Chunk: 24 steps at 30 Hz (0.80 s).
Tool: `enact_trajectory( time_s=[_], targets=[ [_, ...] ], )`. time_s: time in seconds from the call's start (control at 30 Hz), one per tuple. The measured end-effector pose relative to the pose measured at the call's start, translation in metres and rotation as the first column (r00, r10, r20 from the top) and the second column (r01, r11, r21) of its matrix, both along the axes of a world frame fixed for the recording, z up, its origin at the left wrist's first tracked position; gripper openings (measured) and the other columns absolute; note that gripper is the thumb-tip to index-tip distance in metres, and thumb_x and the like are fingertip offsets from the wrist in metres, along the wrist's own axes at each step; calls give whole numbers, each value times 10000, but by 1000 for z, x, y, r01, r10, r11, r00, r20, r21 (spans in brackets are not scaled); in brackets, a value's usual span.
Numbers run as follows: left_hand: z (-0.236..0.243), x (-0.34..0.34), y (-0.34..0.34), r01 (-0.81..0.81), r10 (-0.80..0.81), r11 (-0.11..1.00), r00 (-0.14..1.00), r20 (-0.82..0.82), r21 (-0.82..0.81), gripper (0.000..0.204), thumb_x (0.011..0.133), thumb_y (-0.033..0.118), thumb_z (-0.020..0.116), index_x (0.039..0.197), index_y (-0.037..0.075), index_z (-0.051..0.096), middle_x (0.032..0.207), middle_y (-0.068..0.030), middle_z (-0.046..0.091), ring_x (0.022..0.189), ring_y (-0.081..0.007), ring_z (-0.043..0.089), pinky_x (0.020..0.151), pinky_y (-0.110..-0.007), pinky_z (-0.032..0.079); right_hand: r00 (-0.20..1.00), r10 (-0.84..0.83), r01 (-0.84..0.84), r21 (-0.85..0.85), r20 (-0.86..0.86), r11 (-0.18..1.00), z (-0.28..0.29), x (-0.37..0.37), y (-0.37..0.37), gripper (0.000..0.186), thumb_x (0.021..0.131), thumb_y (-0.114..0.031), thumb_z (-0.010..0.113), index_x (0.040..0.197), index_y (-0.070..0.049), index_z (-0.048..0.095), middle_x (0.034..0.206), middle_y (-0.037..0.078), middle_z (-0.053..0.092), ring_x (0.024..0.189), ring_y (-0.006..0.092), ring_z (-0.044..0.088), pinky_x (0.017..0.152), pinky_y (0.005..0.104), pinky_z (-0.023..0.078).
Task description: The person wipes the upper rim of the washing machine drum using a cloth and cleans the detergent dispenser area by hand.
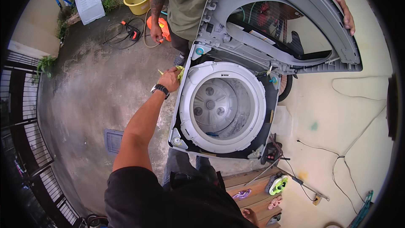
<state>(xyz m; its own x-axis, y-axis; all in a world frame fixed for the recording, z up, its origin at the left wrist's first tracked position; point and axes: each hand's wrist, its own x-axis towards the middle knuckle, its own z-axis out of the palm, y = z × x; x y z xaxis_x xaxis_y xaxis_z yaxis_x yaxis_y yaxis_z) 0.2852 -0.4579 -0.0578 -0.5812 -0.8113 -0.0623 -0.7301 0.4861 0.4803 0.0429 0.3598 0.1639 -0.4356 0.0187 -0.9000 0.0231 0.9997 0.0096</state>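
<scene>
- Left hand (170, 79), upper middle: fingers grip a yellow cloth (180, 74) beside the washer (187, 105).
- Right hand (250, 216), bottom: can't tell its fingers.
- Label (261, 37), upper right: too small to read.

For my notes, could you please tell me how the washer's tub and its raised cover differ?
The tub is white-rimmed, the cover grey. The tub is round, the cover cornered. The tub sits inside the washer; the cover is tipped up. Both have large openings.
</scene>
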Motion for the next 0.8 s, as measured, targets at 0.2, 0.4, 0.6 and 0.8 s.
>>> enact_trajectory(
  time_s=[0.2, 0.4, 0.6, 0.8],
  targets=[
    [32, -58, -75, -297, 317, 947, 809, -495, 123, 428, 923, 312, 645, 1278, 73, 649, 1156, -219, 626, 1087, -415, 613, 959, -463, 495, 956, -294, 288, -229, 10, 930, -14, 2, -36, 343, 1003, -205, 628, 1308, -59, 565, 1060, 78, 646, 892, 212, 689, 734, 348, 571],
    [20, -97, -109, -357, 398, 917, 844, -359, 177, 456, 885, 317, 658, 1284, 96, 636, 1248, -213, 644, 1162, -371, 623, 1005, -434, 489, 952, -266, 209, -315, -150, 926, 4, -15, -49, 370, 991, -180, 641, 1336, -78, 556, 1104, 91, 664, 902, 205, 691, 747, 346, 577],
    [39, -66, -75, -207, 334, 883, 908, -254, 422, 471, 862, 305, 681, 1262, 61, 638, 1078, -193, 727, 990, -315, 709, 863, -396, 546, 987, -160, 161, -134, 22, 978, -19, 15, -25, 401, 934, -154, 694, 1311, -70, 585, 1157, 112, 673, 857, 149, 662, 667, 299, 556],
    [32, 24, 33, -113, 392, 718, 881, -264, 687, 416, 896, 247, 675, 1261, 50, 638, 1005, -93, 726, 891, -179, 687, 822, -343, 542, 995, -81, 92, -216, 61, 972, -31, -13, -76, 382, 938, -141, 682, 1299, -56, 591, 1150, 110, 675, 877, 158, 668, 683, 287, 554]
  ],
)
